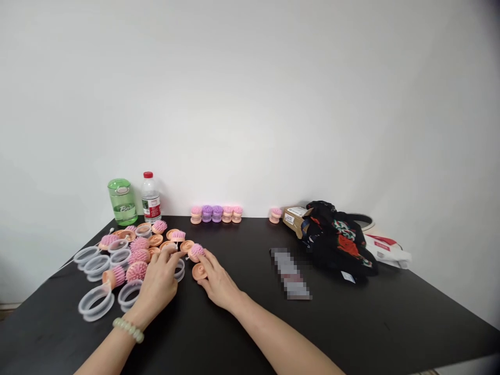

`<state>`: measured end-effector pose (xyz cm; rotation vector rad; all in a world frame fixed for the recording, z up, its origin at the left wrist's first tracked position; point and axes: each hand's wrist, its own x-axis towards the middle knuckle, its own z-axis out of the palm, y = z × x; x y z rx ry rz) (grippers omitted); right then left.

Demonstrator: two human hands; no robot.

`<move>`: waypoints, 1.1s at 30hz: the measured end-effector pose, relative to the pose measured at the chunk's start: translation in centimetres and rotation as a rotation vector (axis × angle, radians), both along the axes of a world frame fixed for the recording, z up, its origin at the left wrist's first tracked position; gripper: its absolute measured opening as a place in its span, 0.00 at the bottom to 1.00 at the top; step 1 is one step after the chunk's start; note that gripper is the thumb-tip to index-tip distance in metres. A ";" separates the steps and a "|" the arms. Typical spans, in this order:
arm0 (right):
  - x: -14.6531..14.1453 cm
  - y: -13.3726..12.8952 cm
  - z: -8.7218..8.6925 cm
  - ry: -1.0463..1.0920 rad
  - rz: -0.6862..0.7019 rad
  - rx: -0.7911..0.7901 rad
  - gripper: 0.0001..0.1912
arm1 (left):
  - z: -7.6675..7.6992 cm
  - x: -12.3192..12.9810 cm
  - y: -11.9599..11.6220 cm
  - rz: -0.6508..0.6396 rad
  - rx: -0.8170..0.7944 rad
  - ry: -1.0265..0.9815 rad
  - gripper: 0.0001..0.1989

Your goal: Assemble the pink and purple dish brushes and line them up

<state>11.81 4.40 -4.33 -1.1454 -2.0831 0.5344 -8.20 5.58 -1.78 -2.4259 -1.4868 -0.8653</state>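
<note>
My left hand (161, 275), with a beaded bracelet on its wrist, reaches into the pile with bent fingers. Its fingertips are over orange discs, and what they pinch is hidden. A clear plastic ring (179, 270) shows beside it, partly covered. My right hand (219, 284) has an orange disc (199, 271) between thumb and forefinger, low over the table. Its fingertips also touch a pink-bristled brush head (196, 252) just above the disc. Around my left hand lie more pink brush heads (136, 271), orange discs (155, 240) and clear rings (96, 303).
Pink and purple brushes (216, 214) stand upright along the wall, with one pink brush (275, 215) apart. A green bottle (123, 203) and a red-capped water bottle (151, 200) stand back left. To the right are a cardboard box (294, 223), dark patterned cloth (339, 247) and a blurred-out flat item (289, 275).
</note>
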 end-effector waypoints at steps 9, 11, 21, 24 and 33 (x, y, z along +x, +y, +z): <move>-0.6 2.4 -0.6 0.241 -0.058 -0.133 0.37 | 0.4 0.6 -0.1 -0.084 0.104 0.057 0.25; -0.3 2.7 -0.6 0.311 -0.038 -0.143 0.35 | 0.5 0.8 -0.2 -0.109 0.119 0.053 0.21; 0.5 3.9 -1.0 0.544 -0.292 -0.158 0.18 | -0.7 1.2 -0.3 -0.363 0.141 0.301 0.25; 0.3 4.0 -1.0 0.533 -0.327 -0.148 0.16 | -1.4 1.2 0.2 -0.368 0.123 0.308 0.23; 0.1 3.2 -1.2 0.443 -0.392 -0.070 0.16 | -1.5 0.9 0.5 -0.206 0.124 0.326 0.20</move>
